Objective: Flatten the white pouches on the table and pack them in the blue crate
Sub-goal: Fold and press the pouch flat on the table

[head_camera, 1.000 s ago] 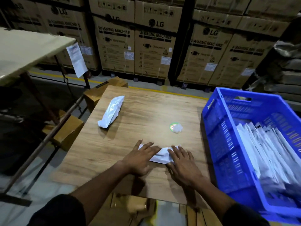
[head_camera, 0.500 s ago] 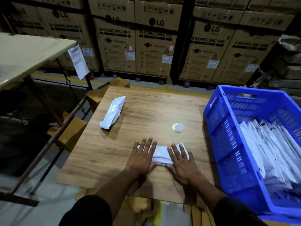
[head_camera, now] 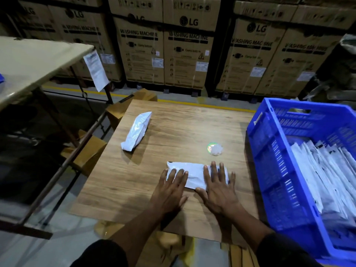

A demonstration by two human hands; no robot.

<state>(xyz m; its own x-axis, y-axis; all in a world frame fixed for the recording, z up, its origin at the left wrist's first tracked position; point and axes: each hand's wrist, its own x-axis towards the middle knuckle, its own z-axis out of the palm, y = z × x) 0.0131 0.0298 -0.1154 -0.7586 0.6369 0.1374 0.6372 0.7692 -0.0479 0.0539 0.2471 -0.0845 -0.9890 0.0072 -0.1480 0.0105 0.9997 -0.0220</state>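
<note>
A white pouch (head_camera: 194, 175) lies flat near the front of the wooden table (head_camera: 179, 128). My left hand (head_camera: 170, 191) presses its left end with straight fingers, and my right hand (head_camera: 218, 187) presses its right end the same way. A second white pouch (head_camera: 136, 131), still puffy, lies at the table's far left. The blue crate (head_camera: 269, 160) stands to the right of the table, with several flat white pouches (head_camera: 325, 174) stacked on edge inside.
A small round sticker with crumpled clear film (head_camera: 214, 148) lies on the table beyond my right hand. Cardboard boxes (head_camera: 90, 157) sit on the floor at the left, by a second table (head_camera: 28, 62). Stacked washing-machine cartons (head_camera: 188, 54) fill the back.
Both hands have slid apart along the pouch, so more of its white middle shows. The pouch looks wider and flatter than before.
</note>
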